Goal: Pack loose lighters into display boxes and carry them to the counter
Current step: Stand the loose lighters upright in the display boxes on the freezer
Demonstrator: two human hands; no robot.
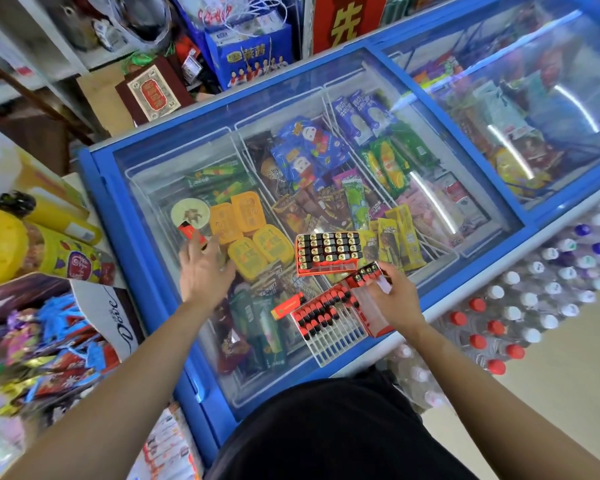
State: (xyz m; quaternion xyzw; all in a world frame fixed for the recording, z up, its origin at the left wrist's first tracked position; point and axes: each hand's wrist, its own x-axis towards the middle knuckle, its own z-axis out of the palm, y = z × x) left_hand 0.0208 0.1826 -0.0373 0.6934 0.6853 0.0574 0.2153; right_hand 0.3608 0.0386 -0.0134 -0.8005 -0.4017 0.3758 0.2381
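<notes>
On the freezer's glass lid (174, 188) stands a red display box (328, 252) filled with upright lighters. Nearer me lies a clear tray (326, 318) with rows of red lighters lying flat, and one loose red lighter (286, 305) lies just left of it. My left hand (203, 268) holds a single red lighter (191, 233) out over the left part of the lid. My right hand (395, 296) grips a red box (369, 275) with a few lighters in it, above the tray's right end.
The blue chest freezer holds ice creams under the glass. A Dove candy box (118, 317) and snack tubs stand at the left. Shrink-wrapped water bottles (520, 306) are stacked to the right of the freezer. Gift bags and boxes crowd the floor behind it.
</notes>
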